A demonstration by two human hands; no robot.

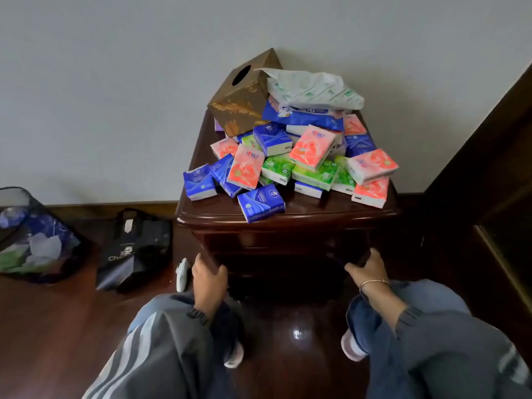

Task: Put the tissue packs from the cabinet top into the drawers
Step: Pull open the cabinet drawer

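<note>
Knees (161, 341): grey striped trousers fill the bottom of my view.
Left hand (208, 279): fingers curled round the cabinet (331, 217) at its left front edge, low down.
Right hand (367, 272): fingers curled round the right front edge; bracelet (374, 282) at the wrist.
Drawers: too dark below the top; I cannot tell drawer front from frame.
Tissue packs (305, 165): blue, pink and green, heaped loose on the cabinet top.
Behind: brown tissue box (241, 102) tilted on the heap, white bag (313, 87) just beside it.
</note>
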